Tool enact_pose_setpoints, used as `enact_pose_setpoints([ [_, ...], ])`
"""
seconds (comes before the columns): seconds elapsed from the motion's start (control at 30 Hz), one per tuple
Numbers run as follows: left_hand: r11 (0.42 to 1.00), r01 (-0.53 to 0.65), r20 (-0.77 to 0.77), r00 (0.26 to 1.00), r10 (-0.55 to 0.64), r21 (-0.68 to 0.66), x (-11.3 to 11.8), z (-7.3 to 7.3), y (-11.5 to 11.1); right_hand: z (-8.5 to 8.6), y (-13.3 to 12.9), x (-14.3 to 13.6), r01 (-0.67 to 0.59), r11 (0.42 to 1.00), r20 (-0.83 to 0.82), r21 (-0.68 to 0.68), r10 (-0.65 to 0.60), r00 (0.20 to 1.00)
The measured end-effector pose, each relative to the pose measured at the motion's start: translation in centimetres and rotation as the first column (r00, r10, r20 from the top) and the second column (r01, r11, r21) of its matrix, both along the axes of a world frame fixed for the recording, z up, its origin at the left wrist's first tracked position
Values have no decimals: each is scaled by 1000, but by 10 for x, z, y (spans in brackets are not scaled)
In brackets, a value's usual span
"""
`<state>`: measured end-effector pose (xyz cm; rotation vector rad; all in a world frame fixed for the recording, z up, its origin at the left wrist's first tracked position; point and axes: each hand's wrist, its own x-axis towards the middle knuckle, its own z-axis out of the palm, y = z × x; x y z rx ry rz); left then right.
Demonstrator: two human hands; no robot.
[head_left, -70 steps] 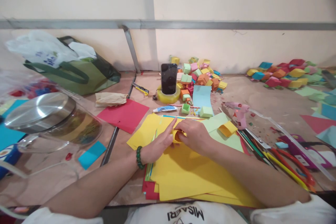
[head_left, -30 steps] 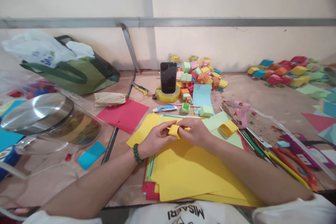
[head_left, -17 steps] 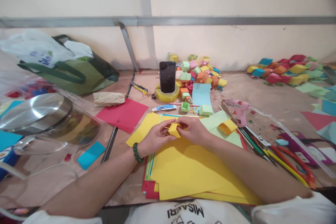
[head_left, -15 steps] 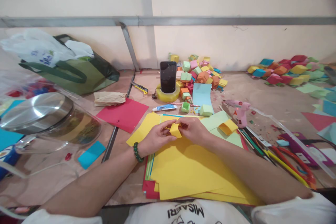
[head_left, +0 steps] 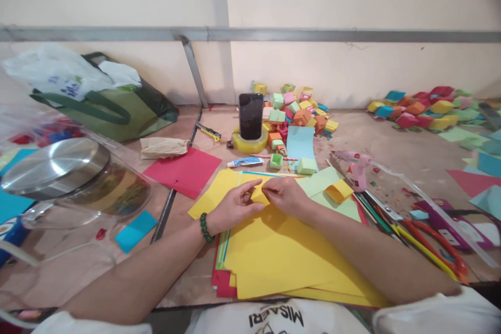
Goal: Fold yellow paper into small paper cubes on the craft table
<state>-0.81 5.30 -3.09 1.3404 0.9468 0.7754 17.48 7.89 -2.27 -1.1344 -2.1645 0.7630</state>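
Observation:
A small folded yellow paper piece (head_left: 259,196) is held between my two hands, over a stack of yellow paper sheets (head_left: 289,250). My left hand (head_left: 235,204), with a green bead bracelet at the wrist, curls its thumb and fingers around the piece from the left. From the right, my right hand (head_left: 287,195) pinches its edge; the fingertips partly cover it. Another folded yellow paper piece (head_left: 338,191) lies to the right on light green sheets. Just beyond the stack sit a green paper box (head_left: 276,160) and a light green paper cube (head_left: 307,166).
A phone (head_left: 251,116) stands in a yellow tape roll (head_left: 250,142) before piled paper cubes (head_left: 301,115). At right lie a pink glue gun (head_left: 357,167), orange-handled scissors (head_left: 438,245) and a purple power strip (head_left: 450,229). A glass jug (head_left: 121,188) and green bag (head_left: 105,115) stand left.
My right fingers have closed over more of the yellow piece, which is turned and shows less. The left hand stays around it, nearly unmoved.

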Motion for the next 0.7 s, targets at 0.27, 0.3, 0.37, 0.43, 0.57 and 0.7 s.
enact_pose_setpoints([
  [0.27, 981, -168, 1, 986, 168, 98, -1, 5, 3, 1, -2, 1, 161, 986, -241, 39, -147, 959],
  [0.3, 974, -183, -16, 982, 187, 132, -1, 5, 3, 4, -4, 1, 154, 985, -254, 78, -130, 958],
  [0.37, 958, -192, -80, 974, 213, 212, -2, 4, 2, 9, -9, -2, 111, 984, -253, 141, -73, 965],
  [0.43, 948, -174, -136, 967, 216, 267, -2, 3, 0, 10, -12, -6, 85, 984, -243, 155, -45, 969],
  [0.57, 955, -134, -139, 975, 175, 264, -1, 3, -3, 8, -14, -8, 92, 992, -260, 81, -68, 963],
  [0.7, 959, -111, -142, 978, 152, 260, -1, 4, -4, 8, -14, -6, 69, 998, -286, 16, -61, 956],
])
